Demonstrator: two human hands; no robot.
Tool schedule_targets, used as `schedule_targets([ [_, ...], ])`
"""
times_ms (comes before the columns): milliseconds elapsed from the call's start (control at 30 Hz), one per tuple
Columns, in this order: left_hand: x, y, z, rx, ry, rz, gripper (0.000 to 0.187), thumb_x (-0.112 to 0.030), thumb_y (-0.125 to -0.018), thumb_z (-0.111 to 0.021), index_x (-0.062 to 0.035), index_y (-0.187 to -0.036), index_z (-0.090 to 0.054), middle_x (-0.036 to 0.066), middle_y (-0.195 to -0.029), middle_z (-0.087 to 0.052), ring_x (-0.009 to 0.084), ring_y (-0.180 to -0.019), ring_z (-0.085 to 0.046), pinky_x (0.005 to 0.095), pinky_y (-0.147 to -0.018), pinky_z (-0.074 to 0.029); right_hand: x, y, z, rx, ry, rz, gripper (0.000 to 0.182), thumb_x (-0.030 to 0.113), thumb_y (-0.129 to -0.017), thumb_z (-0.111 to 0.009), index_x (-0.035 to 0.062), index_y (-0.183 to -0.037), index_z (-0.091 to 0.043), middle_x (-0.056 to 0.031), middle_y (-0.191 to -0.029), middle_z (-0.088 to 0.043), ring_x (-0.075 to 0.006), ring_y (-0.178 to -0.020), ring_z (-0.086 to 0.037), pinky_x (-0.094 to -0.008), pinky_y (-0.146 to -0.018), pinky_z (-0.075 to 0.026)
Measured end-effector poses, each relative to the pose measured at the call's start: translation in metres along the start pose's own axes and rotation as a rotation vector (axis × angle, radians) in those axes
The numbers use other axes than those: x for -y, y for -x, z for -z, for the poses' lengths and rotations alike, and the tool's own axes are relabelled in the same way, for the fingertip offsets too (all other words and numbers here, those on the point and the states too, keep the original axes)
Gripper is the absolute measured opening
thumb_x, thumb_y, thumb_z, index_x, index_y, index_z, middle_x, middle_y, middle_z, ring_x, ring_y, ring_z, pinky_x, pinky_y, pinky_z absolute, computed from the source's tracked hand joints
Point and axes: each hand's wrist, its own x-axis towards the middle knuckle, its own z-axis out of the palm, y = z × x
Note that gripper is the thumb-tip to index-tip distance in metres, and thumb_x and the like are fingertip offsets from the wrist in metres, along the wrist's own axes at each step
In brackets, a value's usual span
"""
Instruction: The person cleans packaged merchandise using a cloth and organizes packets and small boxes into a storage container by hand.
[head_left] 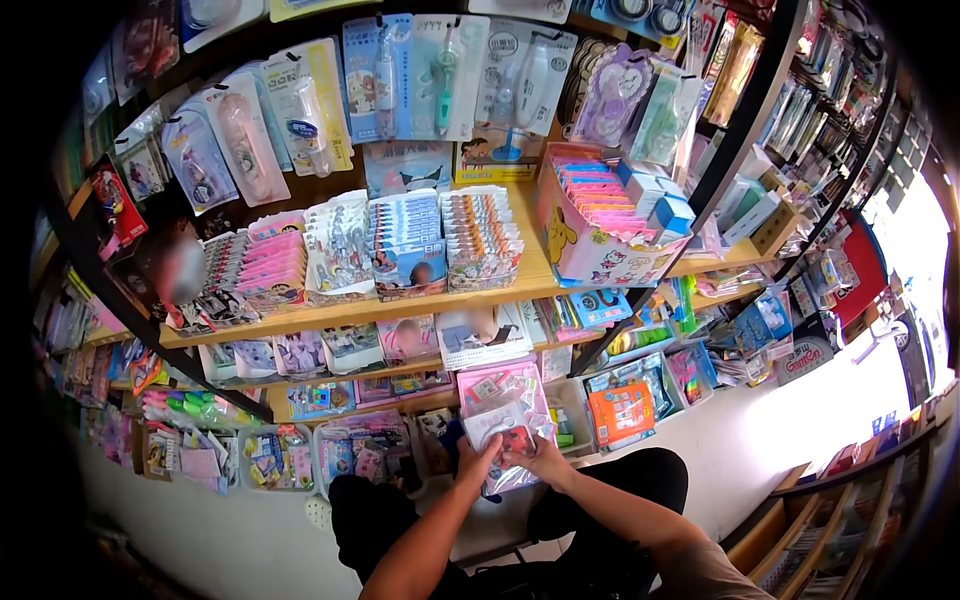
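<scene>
Low in front of me, my left hand and my right hand grip a clear-wrapped packet from either side. Something red and rounded shows through its wrapping near my thumbs; its kind cannot be made out. Both hands are closed, with the thumbs on top of the packet. Directly behind it is a larger pink package with small printed items inside. Whether my fingers also hold that pink package is hidden.
A wooden shelf carries several display boxes of slim packets and a pink carton. Blister-packed goods hang above. Plastic bins of small wares stand on the floor below. A dark metal post rises at right.
</scene>
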Motion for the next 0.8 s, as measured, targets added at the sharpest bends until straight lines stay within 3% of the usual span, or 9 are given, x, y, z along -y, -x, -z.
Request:
schedule_targets([
  [133, -0.029, 0.014, 0.009, 0.377, 0.089, 0.029, 0.051, -0.026, -0.082, -0.062, 0.0014, -0.119, -0.039, 0.010, -0.108, -0.053, 0.0142, -0.089, -0.054, 0.0280, -0.077, -0.044, 0.002, 0.022, -0.008, -0.044, 0.017, 0.031, 0.068, 0.012, -0.072, -0.073, -0.0022, -0.124, -0.031, -0.0078, -0.105, -0.056, -0.0138, -0.097, -0.054, -0.0271, -0.084, -0.044],
  [167, -0.025, 0.012, 0.010, 0.449, 0.049, -0.053, 0.044, -0.024, -0.087, -0.055, -0.0014, -0.122, -0.041, 0.007, -0.109, -0.053, 0.0140, -0.095, -0.053, 0.0283, -0.079, -0.044, 0.005, 0.030, -0.008, -0.044, -0.022, 0.067, 0.069, 0.010, -0.072, -0.073, -0.0017, -0.125, -0.030, -0.0077, -0.106, -0.055, -0.0140, -0.098, -0.053, -0.0272, -0.084, -0.044],
  [267, -0.047, 0.037, 0.003, 0.413, 0.378, 0.101, 0.040, -0.028, -0.089, -0.051, -0.0034, -0.119, -0.044, 0.005, -0.105, -0.056, 0.0148, -0.096, -0.053, 0.0296, -0.079, -0.044, 0.055, 0.062, -0.001, -0.068, -0.075, 0.174, 0.067, 0.006, -0.067, -0.075, 0.0001, -0.121, -0.036, -0.0088, -0.108, -0.053, -0.0149, -0.098, -0.052, -0.0285, -0.086, -0.043],
  [333, -0.050, 0.035, 0.015, 0.451, 0.337, 0.149, 0.035, -0.033, -0.090, -0.047, -0.0062, -0.113, -0.048, 0.006, -0.101, -0.058, 0.0156, -0.095, -0.054, 0.0308, -0.079, -0.044, 0.112, 0.089, 0.007, -0.199, 0.101, 0.347, 0.068, 0.015, -0.066, -0.078, -0.0001, -0.117, -0.036, -0.0094, -0.105, -0.054, -0.0149, -0.095, -0.052, -0.0281, -0.082, -0.044],
  [400, -0.057, 0.037, 0.025, 0.451, 0.277, 0.126, 0.034, -0.034, -0.090, -0.047, -0.0072, -0.110, -0.049, 0.007, -0.102, -0.058, 0.0159, -0.094, -0.055, 0.0307, -0.077, -0.044, 0.120, 0.072, 0.042, -0.337, 0.290, 0.440, 0.063, 0.019, -0.065, -0.078, 0.0014, -0.110, -0.037, -0.0092, -0.101, -0.056, -0.0147, -0.091, -0.054, -0.0291, -0.076, -0.046],
  [467, -0.064, 0.040, 0.032, 0.458, 0.282, 0.116, 0.030, -0.033, -0.090, -0.049, -0.0076, -0.106, -0.050, 0.006, -0.100, -0.059, 0.0156, -0.091, -0.056, 0.0290, -0.075, -0.044, 0.192, 0.098, 0.043, -0.386, 0.199, 0.559, 0.062, 0.022, -0.064, -0.078, 0.0012, -0.105, -0.038, -0.0114, -0.095, -0.058, -0.0161, -0.084, -0.057, -0.0310, -0.071, -0.047],
  [533, -0.069, 0.044, 0.037, 0.483, 0.265, 0.100, 0.029, -0.032, -0.089, -0.049, -0.0078, -0.106, -0.050, 0.005, -0.100, -0.059, 0.0148, -0.090, -0.056, 0.0284, -0.074, -0.044, 0.237, 0.102, 0.054, -0.540, 0.479, 0.756, 0.061, 0.024, -0.063, -0.077, 0.0001, -0.102, -0.037, -0.0173, -0.087, -0.059, -0.0250, -0.078, -0.061, -0.0350, -0.068, -0.048],
  [667, -0.078, 0.055, 0.045, 0.499, 0.223, 0.070, 0.027, -0.029, -0.090, -0.049, -0.0080, -0.107, -0.049, 0.006, -0.099, -0.059, 0.0153, -0.090, -0.056, 0.0284, -0.075, -0.044, 0.308, 0.101, 0.053, -0.782, 0.891, 0.653, 0.062, 0.027, -0.061, -0.075, -0.0021, -0.097, -0.033, -0.0263, -0.081, -0.058, -0.0416, -0.078, -0.058, -0.0435, -0.068, -0.047],
  [800, -0.080, 0.058, 0.054, 0.513, 0.191, 0.034, 0.027, -0.025, -0.091, -0.047, -0.0075, -0.111, -0.047, 0.008, -0.100, -0.058, 0.0174, -0.091, -0.057, 0.0295, -0.076, -0.046, 0.339, 0.075, 0.044, -0.823, 1.017, 0.522, 0.065, 0.026, -0.059, -0.075, -0.0025, -0.100, -0.033, -0.0259, -0.080, -0.059, -0.0398, -0.077, -0.060, -0.0431, -0.070, -0.048],
])
